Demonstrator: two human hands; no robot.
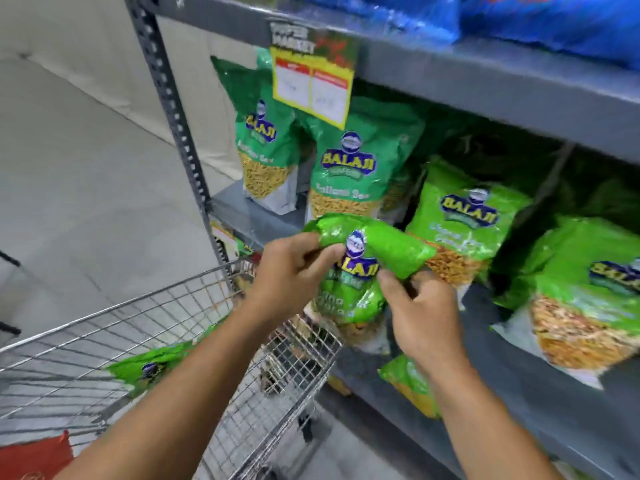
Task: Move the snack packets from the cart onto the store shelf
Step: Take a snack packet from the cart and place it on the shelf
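Observation:
I hold a light green snack packet [360, 268] in front of the grey store shelf [540, 382], just above the cart's far corner. My left hand [291, 275] pinches its folded top at the left. My right hand [420, 315] grips its right side from below. The wire cart [194, 317] stands at the lower left, and another green packet [152, 367] lies inside it, partly behind my left forearm. Green packets stand on the shelf: two darker ones [353, 168] at the left and lighter ones [464, 220] to the right.
A yellow price tag [311, 81] hangs from the upper shelf edge. Blue bags [519, 19] lie on the top shelf. The perforated upright [173, 109] marks the rack's left end. Something red [34, 455] sits at the bottom left. Grey floor spreads to the left.

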